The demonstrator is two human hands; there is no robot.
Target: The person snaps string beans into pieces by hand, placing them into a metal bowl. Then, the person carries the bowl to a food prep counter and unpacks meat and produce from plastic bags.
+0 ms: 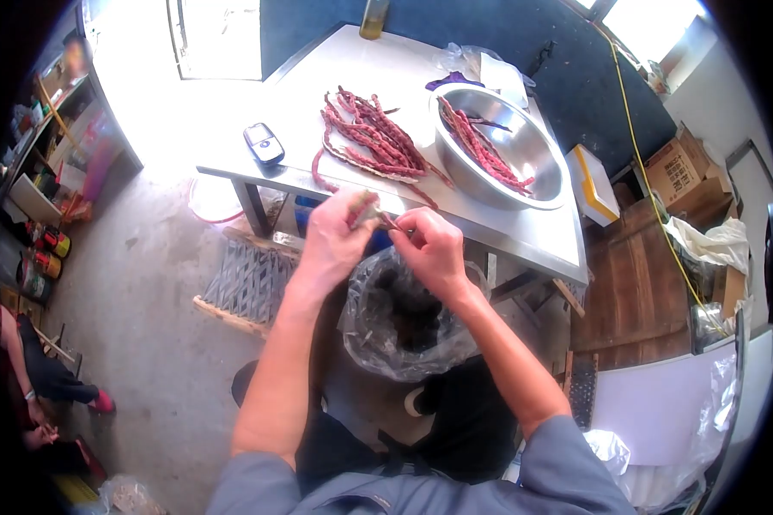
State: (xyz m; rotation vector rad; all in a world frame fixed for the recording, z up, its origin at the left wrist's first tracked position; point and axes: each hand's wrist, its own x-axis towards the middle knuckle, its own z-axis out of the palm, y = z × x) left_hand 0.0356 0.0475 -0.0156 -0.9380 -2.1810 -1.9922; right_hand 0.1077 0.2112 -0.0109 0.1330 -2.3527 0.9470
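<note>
My left hand (339,233) is closed around a reddish long bean (388,221) near the table's front edge. Close beside it, my right hand (434,251) pinches the bean's end between thumb and fingers. Beyond my hands, a pile of red, wrinkled long beans (374,144) lies on the white table (292,99). To its right stands a wide metal basin (545,172) with several more red long beans (481,150) inside. Directly below my hands is a bin lined with a clear plastic bag (365,339), with dark matter at its bottom.
A mobile phone (264,143) lies near the table's left edge. A woven stool (245,279) stands at the lower left of the table. Cardboard boxes (683,172) are at the right, and another person (39,373) sits at the far left by the shelves.
</note>
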